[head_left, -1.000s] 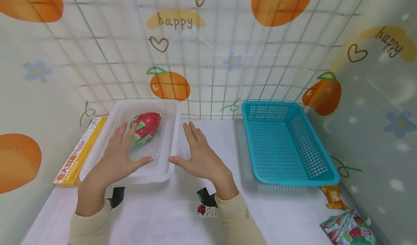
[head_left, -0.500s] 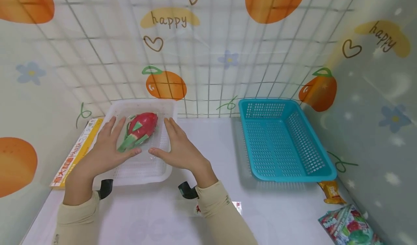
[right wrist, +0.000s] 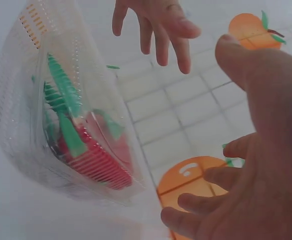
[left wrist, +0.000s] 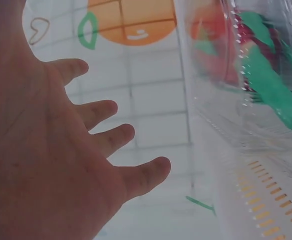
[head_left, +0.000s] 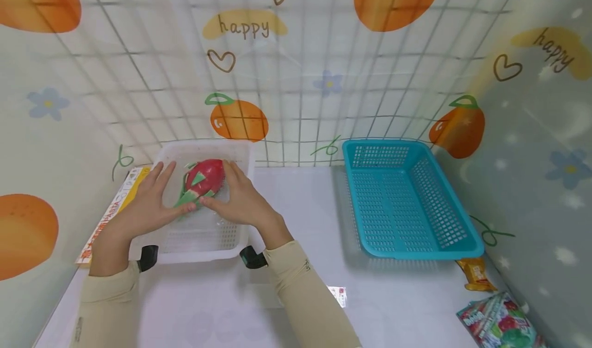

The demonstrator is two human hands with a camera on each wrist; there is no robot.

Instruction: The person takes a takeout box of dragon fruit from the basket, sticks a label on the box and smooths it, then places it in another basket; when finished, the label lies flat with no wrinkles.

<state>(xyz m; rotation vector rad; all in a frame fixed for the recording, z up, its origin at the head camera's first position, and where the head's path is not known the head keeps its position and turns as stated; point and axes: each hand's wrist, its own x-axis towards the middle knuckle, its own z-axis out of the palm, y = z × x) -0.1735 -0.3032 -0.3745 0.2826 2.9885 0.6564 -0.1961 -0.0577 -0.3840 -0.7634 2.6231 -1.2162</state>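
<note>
A red dragon fruit [head_left: 203,179] with green scales, sealed in a clear plastic wrapper, lies in the far half of a white perforated basket [head_left: 203,235] at the left of the worktop [head_left: 296,224]. The left hand [head_left: 150,204] flanks the fruit on its left, with fingers [head_left: 162,176] straight and spread and the thumb reaching toward the fruit's near end; the left wrist view shows the same fingers [left wrist: 111,140] splayed with a gap between palm and wrapped fruit [left wrist: 255,70]. The right hand [head_left: 238,199] flanks the fruit on its right, fingers extended along the wrapper and thumb pointing toward the left thumb; whether either hand actually touches the wrapper cannot be told. In the right wrist view the fingers [right wrist: 205,195] are loosely bent and apart, closed on nothing, beside the wrapped fruit [right wrist: 86,150]. Both forearms wear beige sleeves [head_left: 296,281]. A yellow box [head_left: 108,214] lies just left of the white basket. A teal perforated basket [head_left: 444,235] stands well apart at the right. Near its near right corner lie an orange snack packet [head_left: 476,275] and a colourful sweets bag [head_left: 497,322]. Wire-grid walls [head_left: 296,80] printed with oranges and flowers surround the worktop.
</note>
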